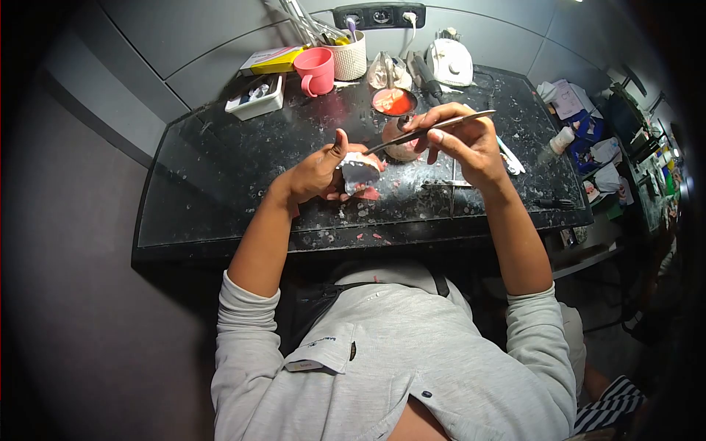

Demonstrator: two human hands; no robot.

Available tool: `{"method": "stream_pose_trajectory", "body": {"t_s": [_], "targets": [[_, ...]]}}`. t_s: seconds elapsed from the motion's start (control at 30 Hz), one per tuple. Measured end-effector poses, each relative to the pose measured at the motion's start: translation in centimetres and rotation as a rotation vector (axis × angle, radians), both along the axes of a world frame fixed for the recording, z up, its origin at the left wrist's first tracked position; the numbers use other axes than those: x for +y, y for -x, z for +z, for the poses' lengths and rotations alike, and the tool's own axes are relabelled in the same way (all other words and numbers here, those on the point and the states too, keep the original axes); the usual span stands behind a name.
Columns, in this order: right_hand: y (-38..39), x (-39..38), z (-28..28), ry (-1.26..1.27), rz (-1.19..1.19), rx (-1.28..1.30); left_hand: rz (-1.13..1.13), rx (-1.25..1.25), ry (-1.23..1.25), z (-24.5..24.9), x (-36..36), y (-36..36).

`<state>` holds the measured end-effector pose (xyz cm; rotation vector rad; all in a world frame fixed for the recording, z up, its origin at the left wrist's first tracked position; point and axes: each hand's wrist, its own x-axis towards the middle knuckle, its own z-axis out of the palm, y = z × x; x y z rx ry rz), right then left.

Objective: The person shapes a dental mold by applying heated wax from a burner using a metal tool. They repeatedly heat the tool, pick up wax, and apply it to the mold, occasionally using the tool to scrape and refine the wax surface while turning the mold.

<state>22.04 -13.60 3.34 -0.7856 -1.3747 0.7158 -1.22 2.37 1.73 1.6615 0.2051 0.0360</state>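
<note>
My left hand [315, 176] is closed around a dental cast [360, 172] with a grey flat base and a whitish rim; its thumb points up. Between the fingers of my right hand [472, 147] is a slim wax carving tool [476, 116], held like a pen. The tool's dark tip reaches the far edge of the cast; whether it touches cannot be made out. Just behind the tool stands a round, pinkish burner-like vessel [401, 150], partly covered by my right fingers. Farther back, a small dark pan [407, 110] holds red wax. Pink scraps [366, 193] lie beneath the cast.
A pink mug [315, 67], a white tool holder [350, 59] and a white tray [257, 103] stand at the back left. At the back right is a white device [450, 62]. Metal instruments [450, 184] lie right of centre. Another cluttered bench [647, 169] is far right.
</note>
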Motion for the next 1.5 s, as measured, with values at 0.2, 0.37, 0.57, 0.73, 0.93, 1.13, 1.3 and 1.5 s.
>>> {"method": "stream_pose_trajectory", "body": {"t_s": [0.2, 0.37, 0.57, 0.73, 0.93, 1.13, 1.3, 1.5], "targets": [[-1.3, 0.1, -0.1, -0.041, -0.147, 0.018, 0.209, -0.147, -0.259, -1.5, 0.2, -1.0], [-0.5, 0.4, -0.4, -0.005, -0.131, 0.003, 0.191, -0.109, -0.283, -0.6, -0.1, -1.1], [0.5, 0.3, -0.3, 0.025, -0.094, -0.006, 0.21, -0.065, -0.257, 0.2, -1.1, -0.9], [0.6, 0.4, -0.5, 0.055, -0.1, -0.023, 0.202, -0.046, -0.266, -0.1, -0.7, -0.8], [0.7, 0.3, -0.5, 0.054, -0.126, -0.056, 0.205, -0.042, -0.266, -0.1, -0.7, -0.8], [0.8, 0.4, -0.6, 0.039, -0.141, -0.057, 0.214, -0.053, -0.283, 0.0, -0.9, -0.9], [0.9, 0.5, -0.8, 0.047, -0.154, -0.03, 0.219, -0.093, -0.357, -0.3, -0.8, -1.0], [0.8, 0.5, -1.0, 0.064, -0.209, -0.002, 0.242, -0.162, -0.525, -1.8, 0.4, -1.1]]}}
